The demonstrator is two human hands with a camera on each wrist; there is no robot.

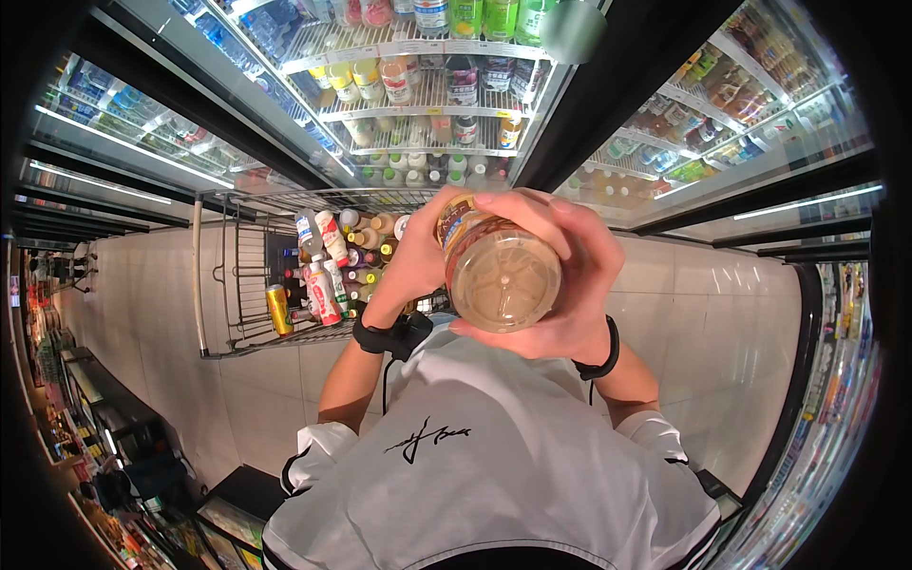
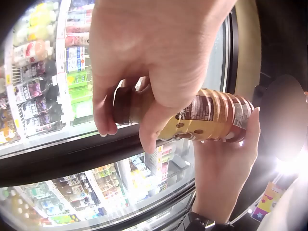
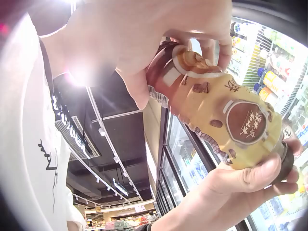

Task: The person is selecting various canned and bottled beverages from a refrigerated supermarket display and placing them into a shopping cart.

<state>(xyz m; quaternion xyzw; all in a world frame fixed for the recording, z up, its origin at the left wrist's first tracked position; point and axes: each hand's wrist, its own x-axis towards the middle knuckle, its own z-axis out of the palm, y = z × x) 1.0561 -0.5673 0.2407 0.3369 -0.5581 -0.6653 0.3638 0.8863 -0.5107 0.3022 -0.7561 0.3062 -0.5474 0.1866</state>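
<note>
A brown-and-yellow labelled bottle [image 1: 505,280] is held up before the chest, its clear base facing the head camera. The left hand [image 1: 418,256] grips it at the dark cap end, fingers curled round the neck and cap in the left wrist view, where the bottle [image 2: 207,115] lies almost level under the left hand [image 2: 149,53]. Around the base end curls the right hand [image 1: 579,275]. The right wrist view shows the bottle [image 3: 216,106] tilted, its label outward, between the right hand [image 3: 144,38] above and the left hand [image 3: 240,187] below.
A wire shopping cart [image 1: 199,275] stands to the left, holding many bottles and a yellow can [image 1: 279,309]. Glass-door coolers with shelves of drinks [image 1: 427,47] line the far side. More store shelves [image 1: 826,380] are at the right, over a tiled floor [image 1: 703,323].
</note>
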